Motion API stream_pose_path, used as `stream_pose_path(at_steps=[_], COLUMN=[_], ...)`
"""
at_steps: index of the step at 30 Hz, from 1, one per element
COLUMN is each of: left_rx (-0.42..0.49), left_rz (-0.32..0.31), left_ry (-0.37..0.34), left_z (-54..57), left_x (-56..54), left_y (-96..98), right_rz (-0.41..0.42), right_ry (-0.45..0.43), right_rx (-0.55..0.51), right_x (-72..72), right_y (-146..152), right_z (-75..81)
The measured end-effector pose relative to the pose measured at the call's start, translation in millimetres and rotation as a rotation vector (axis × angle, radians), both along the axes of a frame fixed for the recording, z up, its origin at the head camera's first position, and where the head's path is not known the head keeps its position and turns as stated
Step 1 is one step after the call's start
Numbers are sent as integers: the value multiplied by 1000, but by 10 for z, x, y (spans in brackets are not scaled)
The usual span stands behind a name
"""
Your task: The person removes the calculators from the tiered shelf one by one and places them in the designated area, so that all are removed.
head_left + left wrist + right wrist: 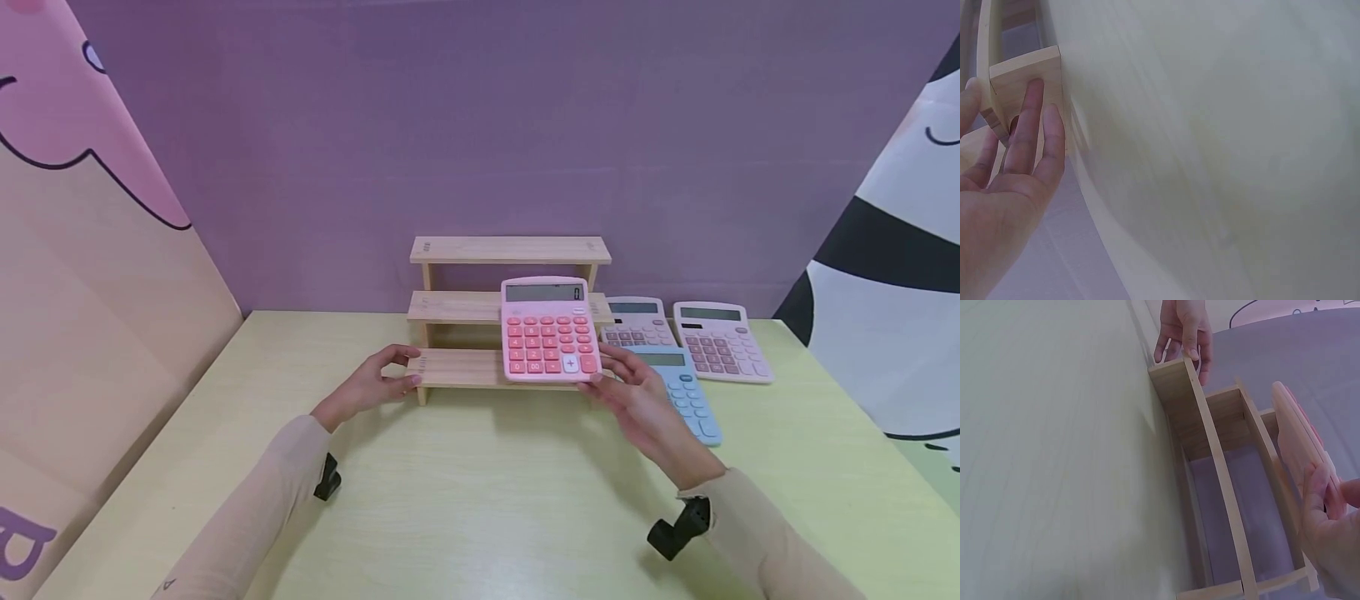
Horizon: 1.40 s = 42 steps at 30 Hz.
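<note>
My right hand (641, 404) pinches a pink calculator (551, 329) by its lower right corner. Its keys face me, and the display reads 0. In the right wrist view the calculator (1300, 434) is seen edge-on, leaning over the steps of a three-tier wooden stand (510, 248); whether its lower edge touches a step I cannot tell. At the stand's left end, my left hand (371, 382) grips the lowest step. The left wrist view shows that hand (1016, 181) with the thumb over the board and fingers against the end support (1032, 72).
Right of the stand, a blue calculator (693, 408) lies partly behind my right hand. Behind it are a pale pink calculator (637, 308) and another pale pink calculator (723, 342). A purple backdrop (480, 125) rises behind the light wood-coloured table (465, 500).
</note>
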State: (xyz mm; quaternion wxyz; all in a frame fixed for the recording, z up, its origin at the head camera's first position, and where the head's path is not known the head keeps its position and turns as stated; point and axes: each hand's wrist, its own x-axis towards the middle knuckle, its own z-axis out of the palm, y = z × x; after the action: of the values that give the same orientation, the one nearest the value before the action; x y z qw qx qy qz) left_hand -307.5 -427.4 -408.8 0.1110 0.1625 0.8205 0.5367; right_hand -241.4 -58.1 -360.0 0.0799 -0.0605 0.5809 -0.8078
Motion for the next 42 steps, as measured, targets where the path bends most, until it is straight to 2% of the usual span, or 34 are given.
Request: stream_pose_path(at_steps=[18, 33, 42], left_rx=[-7, -3, 2], left_rz=[-9, -10, -18], left_ry=[19, 16, 34], left_z=[35, 1, 20], left_x=[26, -7, 21], left_y=[13, 11, 13], right_rz=[64, 66, 67], right_ry=[103, 85, 100], right_rx=[-56, -85, -158], right_x=[72, 149, 205], right_y=[362, 683, 932], right_z=[-44, -22, -30])
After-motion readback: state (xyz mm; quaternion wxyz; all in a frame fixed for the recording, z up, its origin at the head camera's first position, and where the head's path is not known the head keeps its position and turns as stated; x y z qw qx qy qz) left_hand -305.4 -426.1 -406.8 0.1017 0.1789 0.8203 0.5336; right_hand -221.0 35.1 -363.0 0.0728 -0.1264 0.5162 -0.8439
